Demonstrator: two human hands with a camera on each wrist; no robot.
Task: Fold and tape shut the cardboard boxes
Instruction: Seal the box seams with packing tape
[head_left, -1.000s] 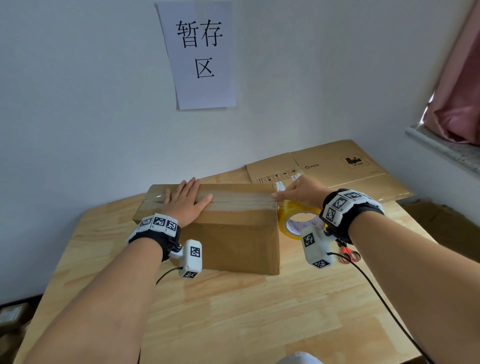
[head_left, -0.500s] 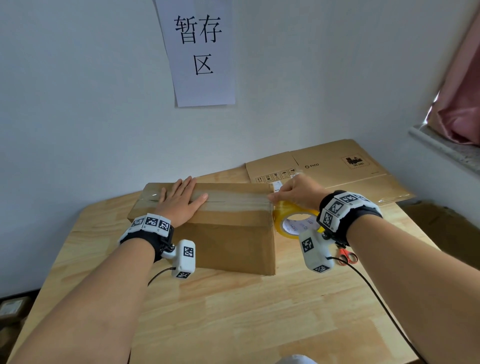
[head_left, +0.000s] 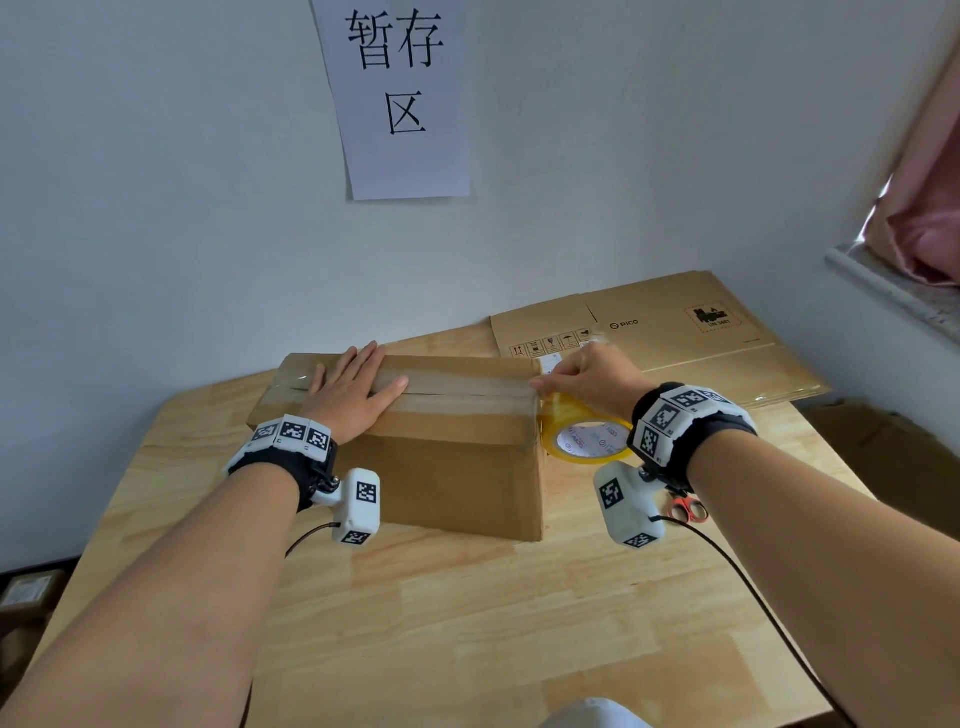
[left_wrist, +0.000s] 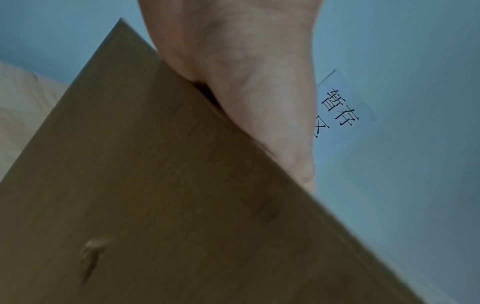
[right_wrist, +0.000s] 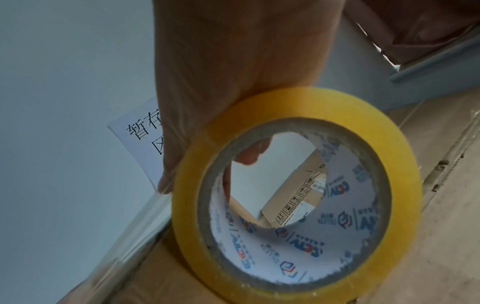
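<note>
The cardboard box (head_left: 441, 447) sits on the wooden table (head_left: 467, 623) at about 12 o'clock from me, flaps folded down, with a strip of clear tape (head_left: 467, 387) running along its top seam. My left hand (head_left: 353, 395) lies flat on the box top toward its 9 o'clock end, fingers straight and together, palm pressing on the taped seam, thumb pointing toward 3 o'clock. From the left wrist view I see the heel of that hand (left_wrist: 246, 82) resting on the box's upper edge. My right hand (head_left: 587, 376) is at the box's 3 o'clock end and grips the yellow tape roll (head_left: 587, 439), which hangs just past that edge, beside the box's end face. In the right wrist view a fingertip (right_wrist: 249, 154) curls inside the roll's core and clear tape stretches from the roll down to the box. Red-handled scissors (head_left: 688, 509) lie on the table at 3 o'clock, partly hidden by my right wrist. A stack of flattened cartons (head_left: 701, 332) lies at 1 o'clock against the wall, and a paper sign (head_left: 400, 98) hangs at 12 o'clock above the box.
</note>
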